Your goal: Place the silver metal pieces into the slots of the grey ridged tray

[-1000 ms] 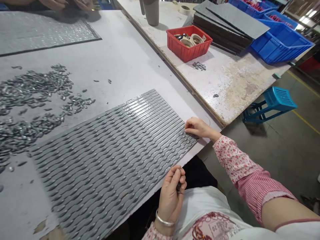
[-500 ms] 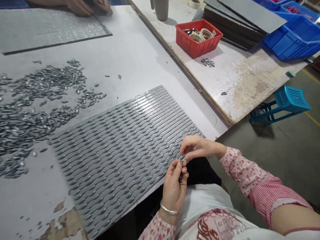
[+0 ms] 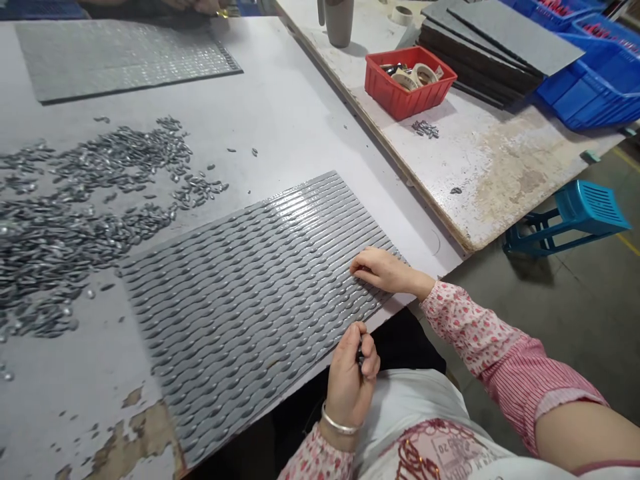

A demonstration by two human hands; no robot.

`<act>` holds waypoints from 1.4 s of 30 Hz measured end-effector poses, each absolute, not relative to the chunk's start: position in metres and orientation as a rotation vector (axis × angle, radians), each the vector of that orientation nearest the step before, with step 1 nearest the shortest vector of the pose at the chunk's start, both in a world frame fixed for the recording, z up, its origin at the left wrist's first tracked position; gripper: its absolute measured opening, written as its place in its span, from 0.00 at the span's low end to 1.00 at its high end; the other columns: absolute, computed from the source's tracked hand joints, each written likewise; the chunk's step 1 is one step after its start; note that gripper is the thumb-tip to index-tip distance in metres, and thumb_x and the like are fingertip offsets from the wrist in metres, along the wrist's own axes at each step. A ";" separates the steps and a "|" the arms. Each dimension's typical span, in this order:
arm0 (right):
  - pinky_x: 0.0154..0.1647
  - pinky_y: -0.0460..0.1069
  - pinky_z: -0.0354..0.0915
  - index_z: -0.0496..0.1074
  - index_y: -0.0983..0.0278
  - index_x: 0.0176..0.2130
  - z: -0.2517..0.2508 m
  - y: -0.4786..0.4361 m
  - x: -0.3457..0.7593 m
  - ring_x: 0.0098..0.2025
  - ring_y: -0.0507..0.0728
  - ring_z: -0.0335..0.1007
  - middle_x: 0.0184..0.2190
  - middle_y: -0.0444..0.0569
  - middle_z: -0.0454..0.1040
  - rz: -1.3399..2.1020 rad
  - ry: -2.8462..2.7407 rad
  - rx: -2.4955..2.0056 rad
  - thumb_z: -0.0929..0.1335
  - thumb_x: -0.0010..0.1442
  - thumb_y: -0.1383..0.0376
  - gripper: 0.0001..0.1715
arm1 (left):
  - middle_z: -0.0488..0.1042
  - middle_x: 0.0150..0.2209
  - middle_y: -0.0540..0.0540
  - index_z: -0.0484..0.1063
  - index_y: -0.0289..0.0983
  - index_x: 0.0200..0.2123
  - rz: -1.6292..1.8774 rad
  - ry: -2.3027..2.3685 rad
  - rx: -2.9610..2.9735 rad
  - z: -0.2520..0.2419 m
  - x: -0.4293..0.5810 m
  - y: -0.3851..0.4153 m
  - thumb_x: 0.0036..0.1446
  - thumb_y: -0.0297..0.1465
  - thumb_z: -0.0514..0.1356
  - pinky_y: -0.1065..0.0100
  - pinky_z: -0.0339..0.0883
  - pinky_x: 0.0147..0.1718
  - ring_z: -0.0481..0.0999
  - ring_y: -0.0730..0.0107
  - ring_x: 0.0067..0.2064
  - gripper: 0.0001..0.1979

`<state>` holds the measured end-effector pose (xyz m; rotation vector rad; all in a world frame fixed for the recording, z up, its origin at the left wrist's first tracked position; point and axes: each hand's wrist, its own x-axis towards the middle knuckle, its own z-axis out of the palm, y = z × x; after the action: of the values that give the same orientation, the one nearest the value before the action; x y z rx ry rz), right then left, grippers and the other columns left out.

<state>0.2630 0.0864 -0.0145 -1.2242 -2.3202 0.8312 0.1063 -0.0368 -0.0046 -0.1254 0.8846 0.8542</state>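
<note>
A grey ridged panel [image 3: 235, 293] lies at the near edge of the table. Small dark oval pieces sit along its ridges over most of its length; toward the far right end the ridges are bare. My right hand [image 3: 383, 270] rests over the panel's right part, fingertips pinched down on a ridge; whatever is between them is hidden. Just off the panel's near edge, my left hand [image 3: 353, 373] is curled closed around some small dark oval pieces [image 3: 360, 353], which show between its fingers. A bracelet circles that wrist.
Loose oval pieces [image 3: 85, 227] are heaped at the left. Across the table lies another grey panel [image 3: 125, 60], with a co-worker's hands behind it. A side table holds a red bin [image 3: 410, 83] with tape rolls, a cup [image 3: 339, 20] and stacked boards [image 3: 480, 53]. A blue stool [image 3: 575, 217] stands right.
My right hand has left my left hand's fingertips and moved up onto the panel. My left hand stays near the edge, still closed. The view has shifted slightly.
</note>
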 end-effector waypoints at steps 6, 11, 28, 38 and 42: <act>0.41 0.49 0.56 0.67 0.66 0.31 -0.026 0.088 0.254 0.33 0.54 0.59 0.29 0.47 0.69 0.613 -2.457 -1.296 0.66 0.61 0.70 0.05 | 0.60 0.23 0.54 0.70 0.34 0.39 0.888 0.792 -0.138 -0.012 0.103 -0.038 0.53 0.30 0.61 0.79 0.53 0.18 0.56 0.84 0.20 0.10; 0.41 0.50 0.56 0.66 0.66 0.30 -0.028 0.086 0.254 0.34 0.55 0.57 0.30 0.48 0.67 0.537 -2.401 -1.318 0.65 0.61 0.68 0.07 | 0.66 0.25 0.52 0.70 0.36 0.38 0.919 0.846 -0.055 -0.012 0.103 -0.038 0.53 0.28 0.60 0.78 0.54 0.20 0.56 0.84 0.20 0.07; 0.30 0.44 0.63 0.69 0.68 0.33 -0.006 0.029 0.259 0.30 0.50 0.65 0.29 0.46 0.69 1.737 -1.604 -0.924 0.68 0.60 0.57 0.15 | 0.71 0.29 0.50 0.73 0.36 0.33 1.026 0.944 -0.092 -0.012 0.110 -0.033 0.44 0.30 0.68 0.78 0.60 0.23 0.67 0.80 0.27 0.11; 0.41 0.49 0.61 0.68 0.66 0.37 -0.016 0.085 0.288 0.37 0.54 0.65 0.34 0.48 0.70 0.972 -2.028 -1.301 0.61 0.61 0.71 0.07 | 0.65 0.23 0.53 0.70 0.36 0.38 0.930 0.858 -0.073 -0.007 0.107 -0.036 0.54 0.29 0.60 0.79 0.54 0.17 0.57 0.83 0.19 0.06; 0.40 0.48 0.59 0.69 0.66 0.36 -0.017 0.092 0.287 0.36 0.54 0.64 0.32 0.47 0.70 0.841 -2.263 -1.297 0.64 0.60 0.72 0.05 | 0.70 0.31 0.48 0.71 0.36 0.34 0.917 0.858 -0.079 -0.010 0.108 -0.037 0.51 0.28 0.63 0.78 0.62 0.24 0.67 0.79 0.27 0.06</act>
<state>0.2875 0.0923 -0.0173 -1.2973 -2.2626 0.8409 0.1076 -0.0373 -0.0097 -0.0790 0.8584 0.9168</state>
